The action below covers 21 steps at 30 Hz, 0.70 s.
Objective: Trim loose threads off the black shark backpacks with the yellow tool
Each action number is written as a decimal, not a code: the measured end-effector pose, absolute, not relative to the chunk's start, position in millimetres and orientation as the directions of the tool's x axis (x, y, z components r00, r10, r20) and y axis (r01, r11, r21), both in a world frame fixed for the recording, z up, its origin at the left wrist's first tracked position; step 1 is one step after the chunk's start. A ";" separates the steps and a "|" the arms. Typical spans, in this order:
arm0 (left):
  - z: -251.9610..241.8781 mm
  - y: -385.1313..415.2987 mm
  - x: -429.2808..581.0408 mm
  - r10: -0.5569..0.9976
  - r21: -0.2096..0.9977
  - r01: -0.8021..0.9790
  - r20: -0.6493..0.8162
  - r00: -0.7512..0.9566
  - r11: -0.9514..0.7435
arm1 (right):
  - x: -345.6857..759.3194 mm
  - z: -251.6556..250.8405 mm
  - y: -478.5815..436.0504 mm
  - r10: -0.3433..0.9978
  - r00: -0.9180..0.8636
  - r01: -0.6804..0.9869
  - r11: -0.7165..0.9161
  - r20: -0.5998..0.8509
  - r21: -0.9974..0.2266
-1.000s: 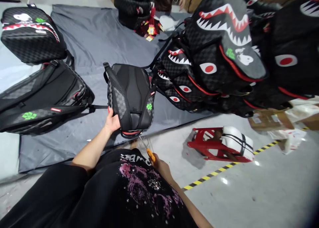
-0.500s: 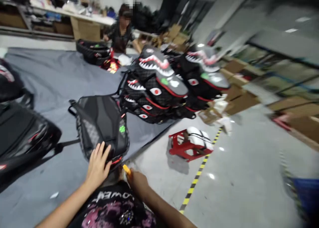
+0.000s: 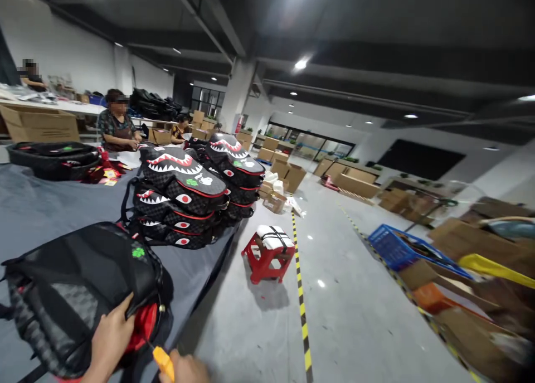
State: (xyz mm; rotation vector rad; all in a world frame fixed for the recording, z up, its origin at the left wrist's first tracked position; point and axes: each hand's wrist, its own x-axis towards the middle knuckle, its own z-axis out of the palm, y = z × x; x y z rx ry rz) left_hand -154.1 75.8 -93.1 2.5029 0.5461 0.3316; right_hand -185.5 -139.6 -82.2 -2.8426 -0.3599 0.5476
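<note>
A black checked backpack (image 3: 79,266) with a green clover mark lies on the grey-covered table, and its red lining (image 3: 144,324) shows through an opening on the near side. My left hand (image 3: 112,338) grips the bag beside this opening, with the thumb on top and the other fingers partly hidden. In my right hand (image 3: 188,370), low in the view, is a yellow-handled tool (image 3: 163,362). Its thin dark tip points at the red lining; its exact kind cannot be made out.
Shark-mouth backpacks (image 3: 184,199) are stacked behind the bag. A red stool (image 3: 270,260) with a white pad stands on the floor beside striped tape (image 3: 301,310). A co-worker (image 3: 117,124) sits across the table. Cartons and a blue crate (image 3: 388,246) are at right.
My view has swung up and to the right. My left hand has gone from lying spread on the backpack to gripping its edge, and the red opening now shows. The yellow-handled tool is beside it.
</note>
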 end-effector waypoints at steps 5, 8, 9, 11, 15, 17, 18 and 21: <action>-18.4 79.4 -148.5 0.818 0.964 0.181 0.058 0.572 -0.195 | -192.0 -43.5 -125.1 0.433 0.894 0.387 -0.876 -0.117 -0.287; -17.2 59.3 -168.4 0.892 0.993 -0.102 -0.011 0.451 0.064 | -198.2 -33.8 -138.6 0.507 0.861 0.474 -0.823 -0.029 -0.311; -25.1 48.9 -178.6 0.874 0.987 -0.118 -0.042 0.484 0.113 | -198.7 -34.1 -145.6 0.529 0.848 0.492 -0.807 -0.030 -0.326; -48.1 25.4 -202.8 0.768 0.988 -0.044 -0.088 0.635 0.150 | -195.5 -40.5 -160.4 0.548 0.833 0.493 -0.798 -0.075 -0.346; -87.6 -8.0 -249.5 0.236 0.985 0.170 -0.167 0.957 0.007 | -177.1 -70.8 -179.8 0.506 0.809 0.414 -0.852 -0.300 -0.321; -92.7 -4.7 -261.2 0.189 0.965 0.124 -0.080 0.979 -0.233 | -171.0 -84.9 -184.7 0.480 0.777 0.375 -0.873 -0.408 -0.313; -92.9 2.8 -263.0 0.242 0.913 0.091 0.009 0.970 -0.397 | -169.9 -90.0 -187.8 0.464 0.768 0.355 -0.882 -0.442 -0.310; -94.5 38.5 -254.8 0.340 0.627 0.161 0.176 0.924 -0.762 | -172.0 -99.0 -205.9 0.431 0.761 0.313 -0.898 -0.485 -0.308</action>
